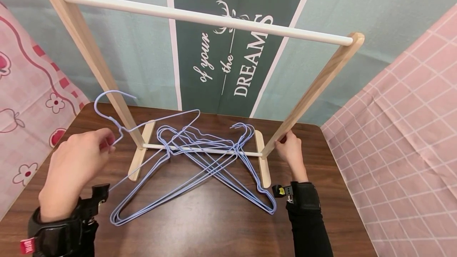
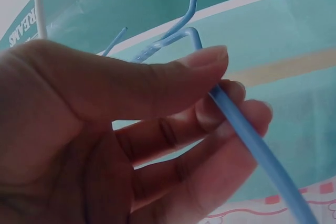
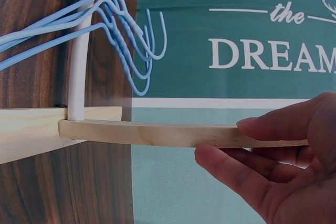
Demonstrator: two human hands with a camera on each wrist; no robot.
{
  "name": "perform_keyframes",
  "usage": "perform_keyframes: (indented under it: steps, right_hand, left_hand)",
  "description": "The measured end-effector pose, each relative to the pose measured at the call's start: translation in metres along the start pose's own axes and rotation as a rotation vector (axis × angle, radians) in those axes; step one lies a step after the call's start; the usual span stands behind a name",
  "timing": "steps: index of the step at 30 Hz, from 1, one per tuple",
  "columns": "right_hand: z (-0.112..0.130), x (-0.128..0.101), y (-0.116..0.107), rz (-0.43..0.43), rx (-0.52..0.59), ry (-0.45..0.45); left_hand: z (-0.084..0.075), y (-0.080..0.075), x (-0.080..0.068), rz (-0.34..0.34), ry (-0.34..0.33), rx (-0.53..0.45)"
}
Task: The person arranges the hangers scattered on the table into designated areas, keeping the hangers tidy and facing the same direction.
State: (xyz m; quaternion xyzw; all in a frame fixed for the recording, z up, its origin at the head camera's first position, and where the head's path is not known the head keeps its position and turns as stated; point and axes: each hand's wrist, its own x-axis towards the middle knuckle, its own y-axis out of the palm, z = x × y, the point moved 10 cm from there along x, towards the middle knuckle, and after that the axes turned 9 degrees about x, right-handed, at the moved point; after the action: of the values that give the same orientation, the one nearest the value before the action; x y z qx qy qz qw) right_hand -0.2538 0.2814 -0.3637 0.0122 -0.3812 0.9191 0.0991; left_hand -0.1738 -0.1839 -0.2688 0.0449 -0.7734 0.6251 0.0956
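Note:
My left hand point(image 1: 73, 163) is raised at the left of a wooden clothes rack, its thumb and fingers pinching a blue clothes hanger point(image 1: 120, 128) just below the hook. In the left wrist view the hanger's wire point(image 2: 257, 148) runs out between thumb and fingertips. At the right, my right hand point(image 1: 290, 152) grips the lower part of the rack's right post point(image 1: 314, 90). The right wrist view shows thumb and fingers on either side of this post point(image 3: 157, 134). Several more blue hangers point(image 1: 238, 148) lie crossed in a pile over the rack's lower bar point(image 1: 255, 154).
The rack's white top bar point(image 1: 200, 17) spans between the left post point(image 1: 89, 50) and the right one. Its flat feet point(image 1: 264, 171) stand on a dark wooden table point(image 1: 200, 233). A green printed curtain point(image 1: 210, 90) hangs behind, with pink cloths point(image 1: 403, 130) at both sides.

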Motion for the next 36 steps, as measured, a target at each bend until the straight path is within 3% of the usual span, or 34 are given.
perform_keyframes:
  steps: [17,30,36]
  right_hand:
    - [-0.002,0.0,0.002,0.015,0.011,0.012]
    - [-0.002,0.001,0.001,0.011,0.0,0.006]
    - [-0.002,0.0,0.001,0.007,-0.001,0.001]
  left_hand:
    - [0.008,-0.033,0.008,-0.084,-0.05,0.026]
    - [0.009,-0.062,0.012,-0.187,-0.034,0.077]
    - [0.016,-0.064,0.016,-0.172,-0.071,0.079]
